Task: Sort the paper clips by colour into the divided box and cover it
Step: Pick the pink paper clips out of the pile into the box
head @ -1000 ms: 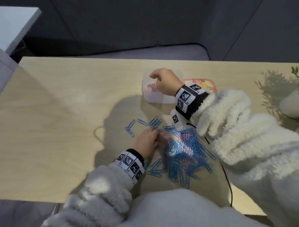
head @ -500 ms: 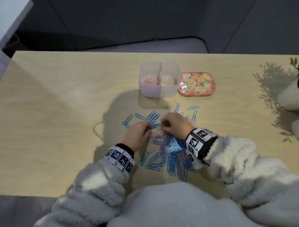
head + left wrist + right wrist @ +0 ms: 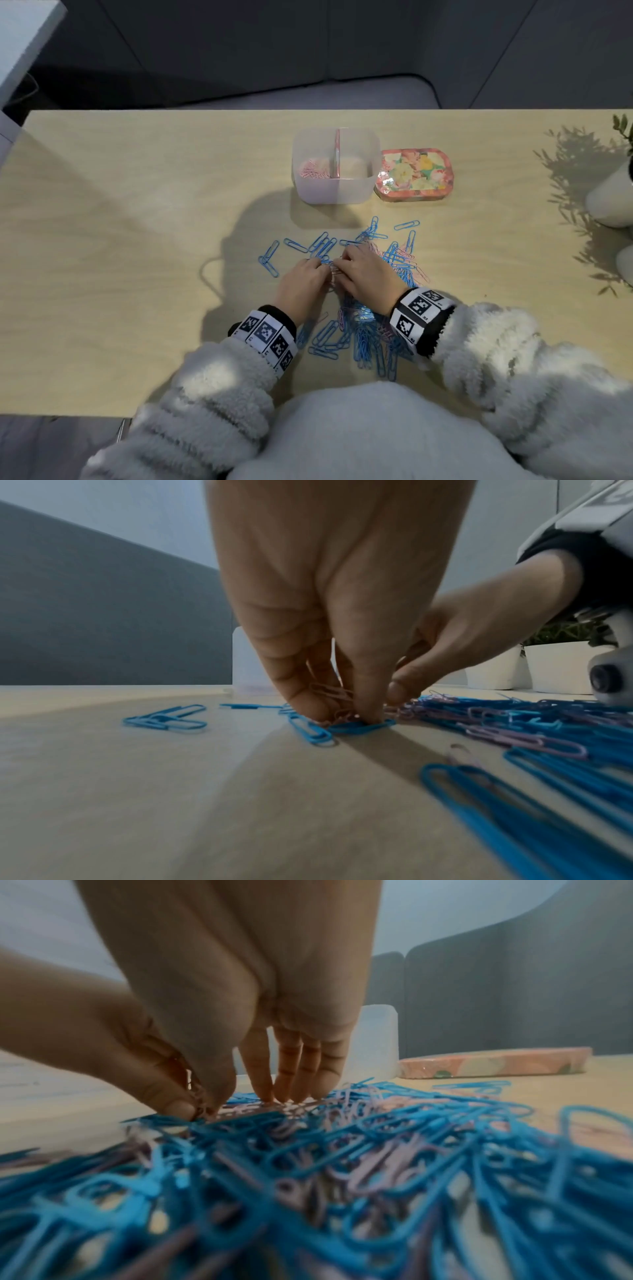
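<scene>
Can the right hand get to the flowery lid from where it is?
Probably yes. The right hand is down in the paper clips, and the flowery lid lies beyond it beside the box, with only loose clips between.

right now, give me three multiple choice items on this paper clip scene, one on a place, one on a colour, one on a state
1. Where does the floral lid lie?
A. on the box
B. on the table, right of the box
C. under the clip pile

2. What colour are the clips in the divided box?
A. pink
B. blue
C. green

3. What is the left hand doing?
A. resting flat and idle
B. pinching pink clips
C. holding the lid

Answers:
1 B, the head view shows the lid beside the box's right wall.
2 A, only pink clips lie in its left compartment.
3 B, the left wrist view shows fingertips closed on them.
</scene>
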`<state>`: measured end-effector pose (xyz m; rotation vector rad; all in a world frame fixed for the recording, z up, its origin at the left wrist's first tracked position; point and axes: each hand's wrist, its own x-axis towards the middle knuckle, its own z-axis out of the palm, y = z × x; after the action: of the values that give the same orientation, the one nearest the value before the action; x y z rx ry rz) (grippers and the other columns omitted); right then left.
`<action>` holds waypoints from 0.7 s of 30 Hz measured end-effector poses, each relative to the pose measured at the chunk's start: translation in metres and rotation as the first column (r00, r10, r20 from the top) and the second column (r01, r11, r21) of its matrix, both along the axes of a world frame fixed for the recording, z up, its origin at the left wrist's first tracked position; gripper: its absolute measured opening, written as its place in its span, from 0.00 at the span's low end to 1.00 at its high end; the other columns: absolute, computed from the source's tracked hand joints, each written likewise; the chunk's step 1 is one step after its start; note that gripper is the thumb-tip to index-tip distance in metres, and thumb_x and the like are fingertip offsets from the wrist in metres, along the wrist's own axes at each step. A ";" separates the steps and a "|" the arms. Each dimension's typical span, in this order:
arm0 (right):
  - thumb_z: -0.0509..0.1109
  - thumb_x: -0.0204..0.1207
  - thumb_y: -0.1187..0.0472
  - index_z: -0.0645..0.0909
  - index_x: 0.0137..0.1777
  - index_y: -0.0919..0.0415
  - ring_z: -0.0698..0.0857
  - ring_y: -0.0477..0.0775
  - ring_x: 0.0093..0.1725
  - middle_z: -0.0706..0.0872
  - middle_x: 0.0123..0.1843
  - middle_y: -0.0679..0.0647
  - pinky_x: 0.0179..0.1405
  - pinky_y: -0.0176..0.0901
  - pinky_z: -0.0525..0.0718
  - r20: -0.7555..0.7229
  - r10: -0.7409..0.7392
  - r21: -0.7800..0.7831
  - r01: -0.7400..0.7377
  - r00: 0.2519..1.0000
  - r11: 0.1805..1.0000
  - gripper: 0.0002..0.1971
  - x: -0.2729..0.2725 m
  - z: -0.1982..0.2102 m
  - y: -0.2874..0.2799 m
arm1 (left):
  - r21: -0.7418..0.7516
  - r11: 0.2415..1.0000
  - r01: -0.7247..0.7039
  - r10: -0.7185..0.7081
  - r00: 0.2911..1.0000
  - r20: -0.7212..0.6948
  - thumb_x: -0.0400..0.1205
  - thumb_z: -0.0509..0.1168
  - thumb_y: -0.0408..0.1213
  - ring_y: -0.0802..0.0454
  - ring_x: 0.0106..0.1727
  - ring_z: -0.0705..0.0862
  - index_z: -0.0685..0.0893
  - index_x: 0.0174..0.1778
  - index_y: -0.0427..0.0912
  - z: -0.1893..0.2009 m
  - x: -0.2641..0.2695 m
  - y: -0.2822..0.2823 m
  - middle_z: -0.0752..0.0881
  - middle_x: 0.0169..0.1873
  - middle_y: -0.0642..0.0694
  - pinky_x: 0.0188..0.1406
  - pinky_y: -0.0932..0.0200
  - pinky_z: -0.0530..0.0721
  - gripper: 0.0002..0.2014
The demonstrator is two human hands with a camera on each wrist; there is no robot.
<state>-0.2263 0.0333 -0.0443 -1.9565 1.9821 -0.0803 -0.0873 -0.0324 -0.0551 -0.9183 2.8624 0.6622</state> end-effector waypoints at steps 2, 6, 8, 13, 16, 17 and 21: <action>0.72 0.70 0.55 0.80 0.56 0.64 0.76 0.63 0.58 0.79 0.56 0.62 0.59 0.51 0.74 0.026 -0.026 0.050 0.025 0.999 0.998 0.17 0.002 -0.001 0.002 | -0.012 1.000 0.020 -0.020 1.000 0.020 0.80 0.61 0.32 0.41 0.54 0.77 0.79 0.49 0.36 -0.004 0.004 -0.002 0.80 0.50 0.39 0.50 0.52 0.73 0.06; 0.72 0.71 0.57 0.80 0.59 0.64 0.73 0.59 0.62 0.78 0.57 0.60 0.61 0.45 0.70 0.151 -0.239 0.085 0.228 0.959 0.970 0.18 0.005 -0.001 0.006 | -0.005 0.999 0.032 -0.032 0.999 -0.011 0.80 0.62 0.33 0.44 0.54 0.77 0.79 0.49 0.38 -0.001 0.012 -0.003 0.81 0.50 0.41 0.52 0.57 0.71 0.05; 0.68 0.74 0.61 0.84 0.53 0.65 0.76 0.60 0.59 0.81 0.52 0.61 0.57 0.45 0.70 0.187 -0.294 0.056 0.289 0.937 0.956 0.10 0.004 0.000 0.009 | 0.048 0.999 0.000 0.001 1.000 -0.027 0.80 0.62 0.35 0.44 0.53 0.78 0.80 0.48 0.37 0.003 0.014 -0.004 0.83 0.49 0.41 0.50 0.57 0.71 0.05; 0.63 0.77 0.64 0.86 0.49 0.66 0.78 0.61 0.57 0.83 0.51 0.61 0.56 0.52 0.77 0.128 -0.245 0.042 0.241 0.961 0.970 0.10 0.003 0.000 0.012 | 0.272 0.950 -0.152 0.175 0.982 -0.063 0.80 0.63 0.36 0.49 0.49 0.80 0.84 0.50 0.38 0.015 0.014 -0.010 0.84 0.45 0.45 0.50 0.57 0.76 0.08; 0.63 0.77 0.67 0.82 0.52 0.65 0.79 0.61 0.55 0.84 0.51 0.61 0.54 0.51 0.77 0.112 -0.224 0.031 0.222 0.968 0.975 0.08 0.002 0.001 0.010 | 0.439 0.867 -0.236 0.283 0.958 -0.043 0.79 0.65 0.35 0.53 0.41 0.81 0.86 0.47 0.40 0.020 0.013 -0.024 0.84 0.39 0.48 0.44 0.58 0.78 0.06; 0.64 0.76 0.68 0.81 0.52 0.65 0.79 0.62 0.54 0.84 0.51 0.61 0.53 0.51 0.76 0.116 -0.238 0.039 0.235 0.964 0.971 0.08 0.002 0.003 0.008 | 0.490 0.837 -0.246 0.308 0.950 -0.051 0.78 0.66 0.35 0.54 0.38 0.81 0.86 0.45 0.41 0.021 0.012 -0.029 0.85 0.37 0.48 0.43 0.58 0.80 0.05; 0.62 0.76 0.71 0.82 0.52 0.65 0.82 0.62 0.56 0.87 0.52 0.61 0.56 0.51 0.79 -0.023 -0.173 0.086 0.175 0.985 0.981 0.10 0.003 0.011 0.003 | 0.464 0.853 -0.241 0.345 0.927 -0.151 0.78 0.67 0.33 0.62 0.33 0.79 0.86 0.46 0.40 0.043 -0.002 -0.053 0.84 0.34 0.51 0.36 0.72 0.75 0.04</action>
<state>-0.2229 0.0366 -0.0335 -1.7319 2.1256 -0.0217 -0.0895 -0.0850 -0.0121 -1.2778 2.5772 1.4630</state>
